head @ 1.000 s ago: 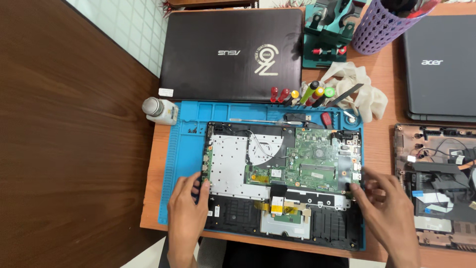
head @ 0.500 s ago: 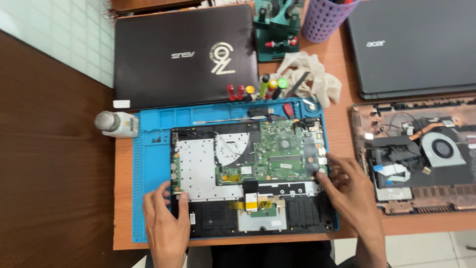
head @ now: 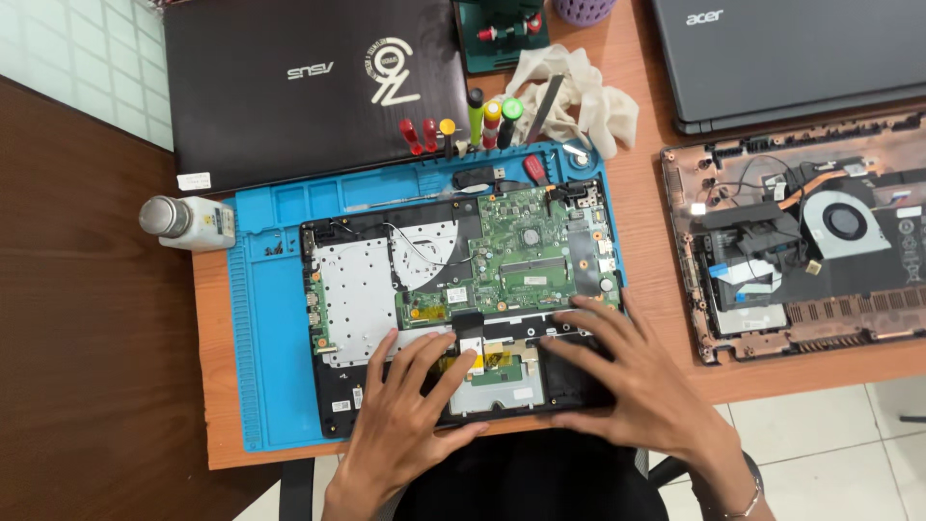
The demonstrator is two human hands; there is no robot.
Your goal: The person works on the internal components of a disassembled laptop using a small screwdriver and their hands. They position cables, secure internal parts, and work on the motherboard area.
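Both hands have come inward off the outer edges of the chassis: my left hand (head: 410,410) now lies flat, fingers spread and gripping nothing, on the palm-rest end by the yellow-taped ribbon cable (head: 470,355); my right hand (head: 617,371) is the same, open and splayed over the black lower-right section, below the green motherboard (head: 521,251). My read: I've gone from steadying the edges to pressing or feeling on the internals. The opened laptop base (head: 367,289) sits on the blue repair mat (head: 265,318). Labels: small white sticker on the closed black laptop (head: 289,87), at its near-left corner; round white emblem on its lid. White bottle with grey cap (head: 188,220) left of the mat. Second gutted chassis (head: 801,251) to the right.
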